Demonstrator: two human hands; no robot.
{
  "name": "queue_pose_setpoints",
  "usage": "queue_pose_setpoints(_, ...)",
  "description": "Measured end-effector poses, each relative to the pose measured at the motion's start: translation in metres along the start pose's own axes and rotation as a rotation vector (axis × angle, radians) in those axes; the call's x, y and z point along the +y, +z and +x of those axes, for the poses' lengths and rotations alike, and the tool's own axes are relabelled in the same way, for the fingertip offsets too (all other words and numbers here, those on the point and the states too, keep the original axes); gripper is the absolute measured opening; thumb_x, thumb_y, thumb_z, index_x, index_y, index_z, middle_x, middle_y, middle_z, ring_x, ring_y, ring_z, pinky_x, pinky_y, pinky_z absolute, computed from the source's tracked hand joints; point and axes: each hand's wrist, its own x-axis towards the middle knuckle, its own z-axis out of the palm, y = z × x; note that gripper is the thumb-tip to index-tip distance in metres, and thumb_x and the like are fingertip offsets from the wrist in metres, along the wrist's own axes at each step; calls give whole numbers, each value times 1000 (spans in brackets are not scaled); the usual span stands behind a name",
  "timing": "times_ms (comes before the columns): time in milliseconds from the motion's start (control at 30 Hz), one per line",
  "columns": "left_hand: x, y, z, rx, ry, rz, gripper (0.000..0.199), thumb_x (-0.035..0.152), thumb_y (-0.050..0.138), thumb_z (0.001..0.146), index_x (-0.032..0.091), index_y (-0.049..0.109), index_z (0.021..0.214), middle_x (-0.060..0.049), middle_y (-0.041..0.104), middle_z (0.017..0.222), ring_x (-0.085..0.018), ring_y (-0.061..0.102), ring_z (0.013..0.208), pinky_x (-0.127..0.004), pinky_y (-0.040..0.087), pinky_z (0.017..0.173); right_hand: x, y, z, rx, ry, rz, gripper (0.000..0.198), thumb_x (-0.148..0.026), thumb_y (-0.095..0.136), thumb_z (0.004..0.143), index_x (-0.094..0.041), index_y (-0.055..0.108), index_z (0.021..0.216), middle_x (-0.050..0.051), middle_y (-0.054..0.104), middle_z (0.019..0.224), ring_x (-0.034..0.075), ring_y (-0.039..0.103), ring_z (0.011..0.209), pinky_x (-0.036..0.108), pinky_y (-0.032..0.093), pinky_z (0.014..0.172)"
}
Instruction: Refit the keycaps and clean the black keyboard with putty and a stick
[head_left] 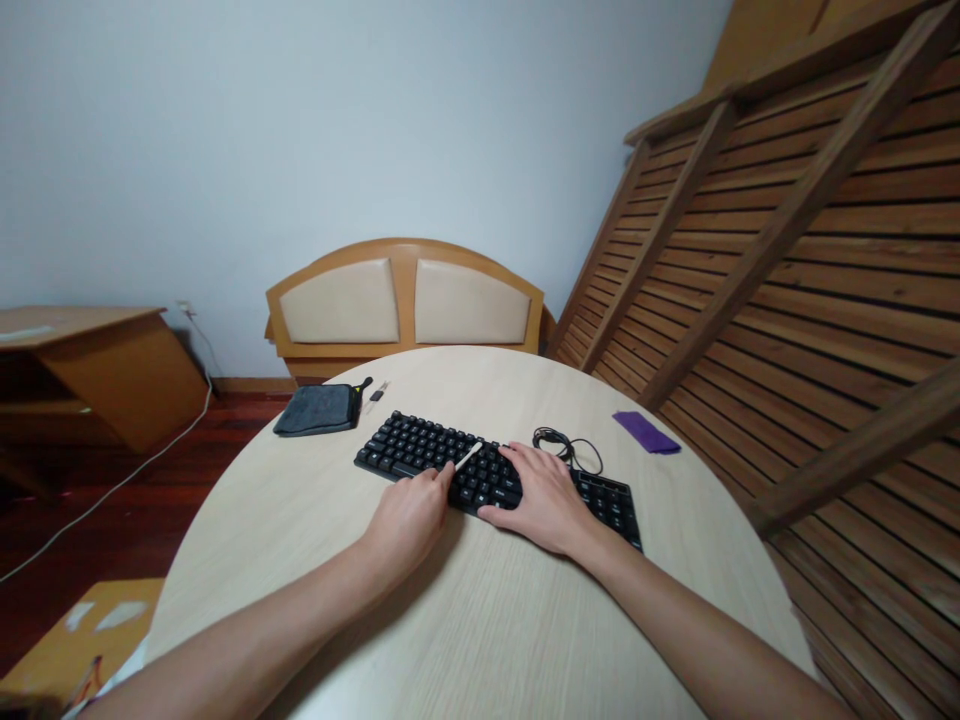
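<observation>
A black keyboard (pixel 409 440) lies at a slant across the middle of the round table. My left hand (pixel 411 512) is closed in a pinch around a thin white cotton swab (pixel 469 456), whose tip points away from me over the keys. Across the keyboard, right of the swab, my right hand (pixel 546 500) grips it, thumb at the near edge and fingers toward the far edge. The keys under that palm are hidden. Beyond the right hand lies a coiled black cable (pixel 559 440).
On the pale round table (pixel 517 620) are a dark grey pouch (pixel 316 410) at left, small slim items (pixel 377 394) beside it, and a folded purple cloth (pixel 646 432) at right. A headboard (pixel 405 300) stands behind; slatted wood (pixel 825 250) leans at right.
</observation>
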Motion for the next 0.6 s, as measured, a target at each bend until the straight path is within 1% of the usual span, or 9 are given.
queue_pose_setpoints(100, -3, -4, 1, 1, -2, 10, 46, 7, 41, 88, 10, 62, 129, -17, 72, 92, -26, 70, 68, -32, 49, 58, 1, 1, 0, -4, 3, -7, 86, -67, 71, 70, -20, 54, 140, 14, 50, 149, 35, 43, 136, 52, 28, 114)
queue_pose_setpoints(233, -11, -18, -3, -8, -45, 1, 39, 15, 43, 94, 16, 69, 122, -17, 75, 93, -30, 73, 77, -34, 50, 60, 0, -1, 1, -21, 18, -11, 87, -68, 71, 70, -18, 54, 140, 15, 49, 150, 35, 43, 137, 52, 28, 115)
queue_pose_setpoints(333, -16, -22, -6, -18, -74, -9, 37, 16, 43, 94, 17, 72, 117, -17, 75, 90, -31, 73, 77, -36, 51, 61, -1, -2, 1, -22, 20, -4, 87, -67, 72, 70, -18, 54, 140, 15, 49, 150, 35, 42, 137, 52, 28, 115)
queue_pose_setpoints(400, -16, -20, -8, -11, -63, -7, 38, 15, 41, 93, 15, 71, 118, -18, 75, 89, -31, 72, 74, -36, 50, 59, -1, -2, 0, -17, 15, 1, 86, -67, 72, 70, -18, 54, 139, 15, 49, 149, 35, 42, 137, 52, 28, 115)
queue_pose_setpoints(500, -11, -15, -10, 9, -22, 29, 44, 11, 39, 91, 11, 65, 126, -19, 74, 90, -28, 71, 71, -34, 48, 57, 0, -1, 0, -10, 12, 3, 85, -66, 72, 70, -19, 54, 139, 15, 49, 149, 35, 43, 136, 52, 28, 114)
queue_pose_setpoints(600, -3, -15, -13, -48, -7, 97, 52, 5, 40, 85, 9, 58, 134, -17, 73, 91, -27, 70, 69, -31, 46, 55, 1, 0, 1, -4, 9, 4, 84, -65, 72, 71, -20, 54, 139, 15, 50, 149, 35, 43, 136, 53, 28, 114)
